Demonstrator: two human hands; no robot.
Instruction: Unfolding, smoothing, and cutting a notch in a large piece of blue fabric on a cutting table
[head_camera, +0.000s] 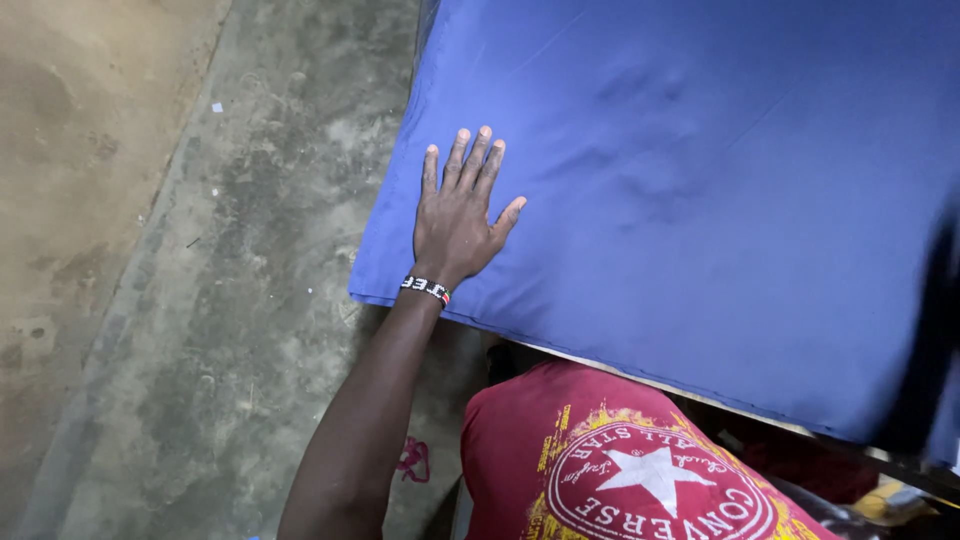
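My left hand lies flat, palm down and fingers apart, on a blue fabric-covered mattress near its front left corner. It holds nothing. A beaded band circles the wrist. A dark blurred shape at the right edge crosses the mattress; I cannot tell whether it is my right arm, and no right hand shows. My red printed shirt fills the bottom middle.
Rough grey concrete floor runs along the left of the mattress, with a brownish strip further left. A pale board edge shows under the mattress. A small red scrap lies on the floor by my arm.
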